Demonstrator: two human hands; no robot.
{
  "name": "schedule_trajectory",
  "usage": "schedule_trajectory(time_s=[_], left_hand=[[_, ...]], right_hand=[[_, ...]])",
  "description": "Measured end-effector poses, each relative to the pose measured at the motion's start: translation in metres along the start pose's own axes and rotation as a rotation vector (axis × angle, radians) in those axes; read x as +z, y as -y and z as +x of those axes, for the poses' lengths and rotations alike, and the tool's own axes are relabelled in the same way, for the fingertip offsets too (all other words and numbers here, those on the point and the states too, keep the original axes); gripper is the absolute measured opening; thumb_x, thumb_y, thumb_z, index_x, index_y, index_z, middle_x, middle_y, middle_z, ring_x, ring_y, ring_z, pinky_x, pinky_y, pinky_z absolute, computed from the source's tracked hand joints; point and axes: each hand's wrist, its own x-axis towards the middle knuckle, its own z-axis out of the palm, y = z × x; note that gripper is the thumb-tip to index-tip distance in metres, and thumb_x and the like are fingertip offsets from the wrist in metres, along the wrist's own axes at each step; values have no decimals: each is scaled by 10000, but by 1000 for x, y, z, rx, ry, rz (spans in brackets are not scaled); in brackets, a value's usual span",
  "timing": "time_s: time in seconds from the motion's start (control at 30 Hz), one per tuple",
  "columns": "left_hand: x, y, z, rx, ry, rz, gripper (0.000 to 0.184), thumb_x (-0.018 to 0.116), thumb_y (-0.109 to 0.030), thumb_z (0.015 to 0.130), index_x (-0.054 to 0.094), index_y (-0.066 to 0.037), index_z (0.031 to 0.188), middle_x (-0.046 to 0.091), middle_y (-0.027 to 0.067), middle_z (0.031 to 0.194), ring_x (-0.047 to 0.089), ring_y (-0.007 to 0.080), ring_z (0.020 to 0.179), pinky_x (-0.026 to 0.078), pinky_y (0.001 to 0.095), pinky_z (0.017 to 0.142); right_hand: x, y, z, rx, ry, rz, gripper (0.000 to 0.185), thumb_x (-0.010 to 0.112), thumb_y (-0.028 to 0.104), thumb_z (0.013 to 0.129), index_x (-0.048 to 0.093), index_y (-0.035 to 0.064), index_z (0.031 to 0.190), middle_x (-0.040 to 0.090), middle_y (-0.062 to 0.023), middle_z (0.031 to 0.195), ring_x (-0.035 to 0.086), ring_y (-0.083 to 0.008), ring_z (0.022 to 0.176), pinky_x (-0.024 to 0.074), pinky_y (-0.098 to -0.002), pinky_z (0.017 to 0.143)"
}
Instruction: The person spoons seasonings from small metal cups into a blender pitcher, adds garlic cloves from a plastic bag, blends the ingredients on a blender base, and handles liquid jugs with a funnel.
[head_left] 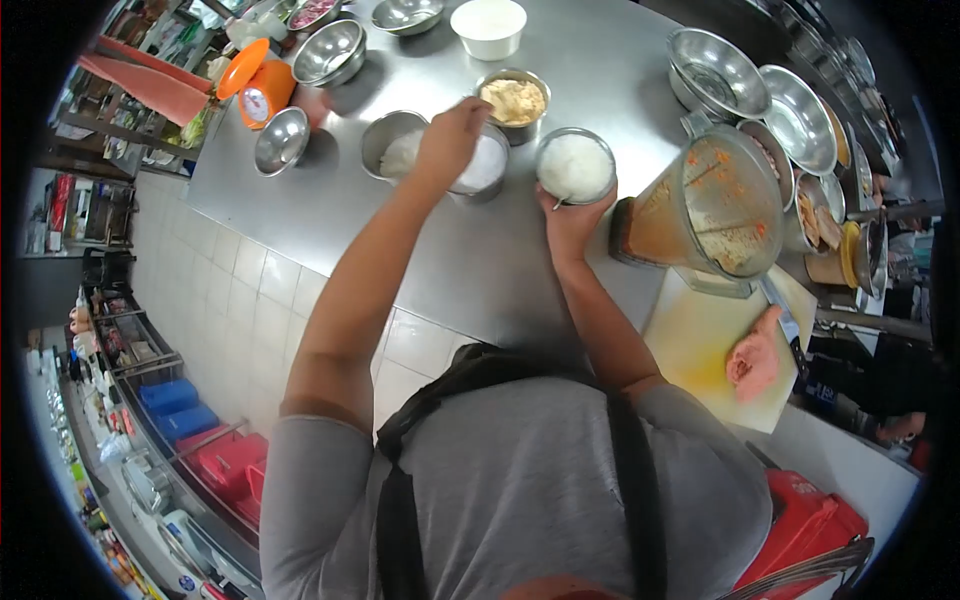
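Note:
My left hand (449,146) reaches over the metal containers, its fingers pinched together. Whether something small is between them I cannot make out. Under and beside it stand a metal bowl (369,140) with white contents and a second metal container (503,168) of white powder. Just past the fingertips is a metal container of pale yellow, crumbly paste (515,101). My right hand (580,226) is wrapped round the near side of a bowl (541,158) full of something white. A thin handle shows at that bowl's near rim.
To the right, a large blender jar (655,215) with orange residue stands by a cutting board (680,340) bearing raw meat (755,355) and a knife (783,315). Metal bowls (718,75) crowd the right edge. An orange scale (265,92) and a white tub (489,45) stand farther back.

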Motion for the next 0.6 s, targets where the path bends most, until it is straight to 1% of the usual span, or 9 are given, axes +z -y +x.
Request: schedule_trajectory(time_s=[0.07,0.13,0.2,0.27,0.33,0.37,0.43,0.5,0.6], left_hand=[[-6,-1,-2,-123,-114,40,238,589,-134,872,574,-71,1102,582,117,672,576,243,612,444,334,570],[-27,-24,-25,22,-280,16,305,654,-93,817,560,-66,1106,545,92,664,525,206,567,422,344,518],[-37,-35,-65,193,-138,2,315,666,-56,798,557,-70,1093,537,78,707,522,180,590,435,324,535],[-26,-57,-111,153,235,-223,373,684,-95,766,549,-107,1113,605,81,869,584,243,702,473,360,628],[-19,-86,-133,74,484,-247,265,660,-104,788,568,-81,1035,617,101,905,595,272,733,477,371,641],[-7,-91,-137,70,483,-245,265,660,-104,788,568,-81,1035,617,101,905,595,272,733,477,371,641],[12,-94,-142,189,280,-224,158,635,-112,840,594,-59,983,630,111,913,606,237,721,470,326,604],[9,-95,-141,190,244,-231,141,611,-112,860,599,-55,988,628,124,907,616,256,747,475,334,620],[-14,-108,-139,134,189,-244,121,577,-93,884,609,-41,988,630,133,891,618,260,751,481,328,643]], right_hand=[[-13,2,-9,9,59,63,1011,849,67,538,219,-6,1326,378,-168,1236,425,-310,1180,370,-394,1006],[-28,3,-21,-117,178,-7,1032,871,98,503,246,-3,1318,399,-157,1213,426,-309,1177,371,-392,996],[-39,-2,-28,-128,176,-60,1027,886,134,473,287,-3,1296,411,-154,1203,438,-311,1154,371,-395,982],[-48,4,-32,-194,239,-66,1019,891,177,466,315,-5,1285,411,-152,1207,444,-316,1134,367,-404,973],[-54,7,-37,-189,279,-50,1015,890,184,471,317,-3,1288,409,-152,1210,441,-316,1133,366,-404,973],[-56,8,-39,-187,321,-35,1012,889,191,477,319,-1,1290,406,-152,1212,438,-316,1133,364,-404,972],[-58,7,-40,-216,327,46,1009,890,198,482,321,0,1291,417,-151,1212,448,-308,1129,368,-400,970],[-62,7,-41,-243,333,119,1005,891,204,488,323,2,1292,428,-149,1211,458,-300,1126,372,-396,968],[-66,13,-41,-91,429,228,1007,892,191,497,310,-1,1296,457,-145,1208,478,-276,1126,394,-380,958]])
